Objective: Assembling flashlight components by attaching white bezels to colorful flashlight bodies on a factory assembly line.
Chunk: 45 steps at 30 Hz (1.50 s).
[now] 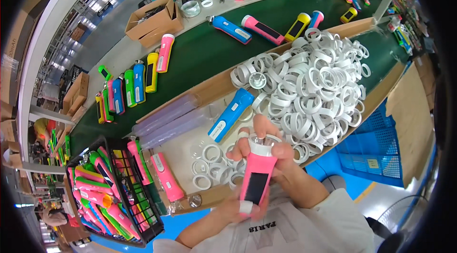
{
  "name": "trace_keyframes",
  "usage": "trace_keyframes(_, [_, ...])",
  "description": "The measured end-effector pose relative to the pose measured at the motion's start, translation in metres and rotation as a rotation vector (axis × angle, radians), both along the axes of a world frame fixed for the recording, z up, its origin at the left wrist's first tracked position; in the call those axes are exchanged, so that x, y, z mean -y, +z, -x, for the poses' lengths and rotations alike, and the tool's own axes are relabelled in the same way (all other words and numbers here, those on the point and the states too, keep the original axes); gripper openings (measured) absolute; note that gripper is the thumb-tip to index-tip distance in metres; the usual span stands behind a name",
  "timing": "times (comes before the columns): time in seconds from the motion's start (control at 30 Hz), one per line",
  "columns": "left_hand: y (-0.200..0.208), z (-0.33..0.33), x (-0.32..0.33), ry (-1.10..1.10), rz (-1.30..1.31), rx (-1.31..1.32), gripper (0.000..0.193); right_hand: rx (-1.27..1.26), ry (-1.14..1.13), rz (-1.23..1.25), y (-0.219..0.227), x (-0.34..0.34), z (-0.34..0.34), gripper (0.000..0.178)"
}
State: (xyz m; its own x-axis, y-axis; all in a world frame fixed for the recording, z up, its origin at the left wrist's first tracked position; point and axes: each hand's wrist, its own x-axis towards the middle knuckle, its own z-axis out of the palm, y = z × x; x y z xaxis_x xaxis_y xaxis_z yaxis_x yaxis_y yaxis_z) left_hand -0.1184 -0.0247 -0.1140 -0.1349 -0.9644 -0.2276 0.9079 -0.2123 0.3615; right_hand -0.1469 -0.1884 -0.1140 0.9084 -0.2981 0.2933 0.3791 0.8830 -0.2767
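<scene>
A pink flashlight (261,165) with a dark rectangular panel is held in front of my chest, its head pointing away from me. My left hand (234,210) is closed around its lower end, white tape showing on the thumb. Around the head, the fingers of my right hand (284,160) grip a white ring (261,148) with a clear lens in it. Just beyond lies a blue flashlight body (232,115) in a cardboard tray (190,146). A big heap of white rings (314,86) fills the tray's right side, with loose rings (211,153) nearer me.
A black basket (154,227) of colourful flashlight bodies stands at the left. A pink body (166,177) lies near the tray's left end. Several flashlights (231,29) rest on the green belt (200,60) beyond. An open carton (154,22) sits behind; a blue crate (371,146) is at the right.
</scene>
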Motion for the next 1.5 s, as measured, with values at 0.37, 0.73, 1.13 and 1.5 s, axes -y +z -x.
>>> trace_keyframes(0.37, [-0.009,-0.02,0.005,0.256,-0.266,1.487,0.035,-0.311,-0.363,0.305,-0.006,-0.003,0.015,0.032])
trace_keyframes(0.73, [-0.022,-0.034,-0.003,0.177,-0.116,0.16,0.049,-0.351,-0.072,0.093,-0.01,0.015,0.011,0.048])
trace_keyframes(1.13, [-0.002,-0.004,0.005,0.394,-0.286,1.369,0.058,-0.386,-0.202,0.258,0.008,-0.001,0.009,0.041])
trace_keyframes(1.5, [0.007,0.005,-0.013,0.116,-0.12,0.372,0.062,0.026,-0.046,-0.029,-0.01,-0.015,0.003,0.029])
